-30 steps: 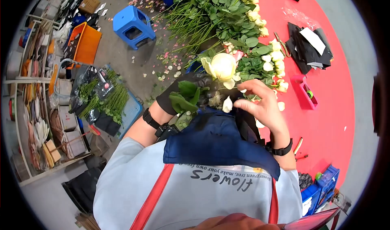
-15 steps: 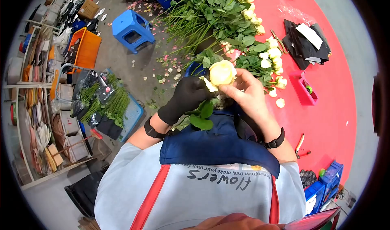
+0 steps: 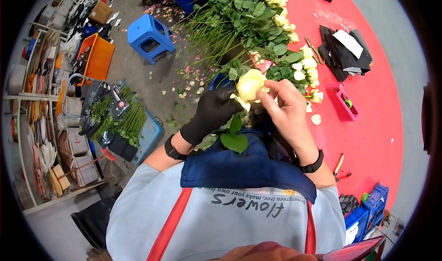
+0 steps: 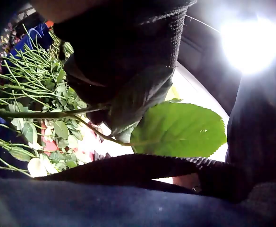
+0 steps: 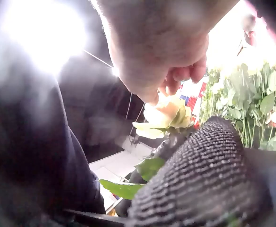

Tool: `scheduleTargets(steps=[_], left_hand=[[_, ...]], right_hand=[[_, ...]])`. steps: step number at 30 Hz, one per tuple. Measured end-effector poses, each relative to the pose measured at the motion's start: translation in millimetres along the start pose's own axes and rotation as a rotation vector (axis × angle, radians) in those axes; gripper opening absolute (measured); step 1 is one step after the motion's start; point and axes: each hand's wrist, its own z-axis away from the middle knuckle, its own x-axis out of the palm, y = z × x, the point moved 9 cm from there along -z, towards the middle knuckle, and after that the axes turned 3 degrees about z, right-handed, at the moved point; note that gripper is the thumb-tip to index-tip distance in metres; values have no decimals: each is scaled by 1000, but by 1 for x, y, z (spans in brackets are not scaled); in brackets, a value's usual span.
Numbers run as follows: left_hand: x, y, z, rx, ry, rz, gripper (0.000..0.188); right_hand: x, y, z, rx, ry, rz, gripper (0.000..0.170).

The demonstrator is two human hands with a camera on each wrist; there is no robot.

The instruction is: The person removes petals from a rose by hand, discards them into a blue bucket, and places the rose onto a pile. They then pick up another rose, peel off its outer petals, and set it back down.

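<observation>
My gloved left hand (image 3: 212, 109) grips a pale yellow rose (image 3: 251, 83) just below its bloom. The stem (image 4: 34, 114) runs out from the black glove in the left wrist view, and a broad green leaf (image 4: 180, 130) hangs beneath the hand. My bare right hand (image 3: 287, 106) is at the bloom's right side, thumb and forefinger pinching its outer petals. In the right wrist view those fingertips meet the top of the bloom (image 5: 168, 113), while a lower petal spreads outward.
Cut roses (image 3: 271, 19) lie heaped along the red table (image 3: 368, 146). A pink tape dispenser (image 3: 341, 102), black wrapping sheets (image 3: 343, 51) and scissors (image 3: 314, 50) are on it too. A blue stool (image 3: 149, 37) stands on the petal-strewn floor, near an orange crate (image 3: 99, 58).
The right hand has moved left onto the bloom; a loose white petal near its thumb is gone from view. The left hand has turned, tilting the rose, and its leaves swung lower right.
</observation>
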Motion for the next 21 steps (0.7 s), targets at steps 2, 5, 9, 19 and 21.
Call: scheduleTargets(steps=[2, 5, 9, 19, 21], left_hand=[[1, 0, 1, 9, 18, 50, 29], [0, -2, 1, 1, 15, 69, 27], [0, -11, 1, -24, 47, 121, 23], [-6, -13, 0, -40, 120, 127, 23], [-6, -16, 2, -74, 46, 164, 26]], right_hand=[[1, -2, -2, 14, -30, -19, 20], [2, 7, 1, 37, -7, -108, 18], [-1, 7, 3, -7, 49, -99, 13], [5, -46, 17, -439, 24, 191, 18], [5, -51, 19, -474, 23, 232, 18]])
